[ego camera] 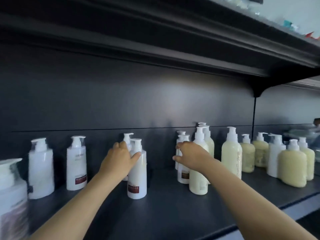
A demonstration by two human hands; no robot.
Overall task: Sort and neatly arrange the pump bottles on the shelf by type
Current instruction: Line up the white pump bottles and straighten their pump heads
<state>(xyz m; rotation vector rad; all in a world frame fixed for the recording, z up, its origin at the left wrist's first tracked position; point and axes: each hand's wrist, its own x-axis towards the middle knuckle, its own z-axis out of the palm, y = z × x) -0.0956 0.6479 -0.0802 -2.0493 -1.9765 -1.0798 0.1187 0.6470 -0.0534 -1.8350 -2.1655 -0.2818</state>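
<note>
White pump bottles with dark red labels stand on the dark shelf (164, 213). My left hand (119, 160) grips the shoulder of one white bottle (137, 177) at mid-shelf, with a second white bottle (127, 138) right behind it. My right hand (190, 155) curls round a white bottle (183, 175) further right; another white bottle (181, 135) stands behind that one. A tall cream-yellow bottle (199, 170) stands just right of my right hand.
Two more white bottles (76, 163) (40, 168) stand at the left, and a blurred one (12, 196) sits at the left edge. Several cream-yellow bottles (232, 153) and squat yellow ones (292, 168) crowd the right. An upper shelf (173, 40) overhangs.
</note>
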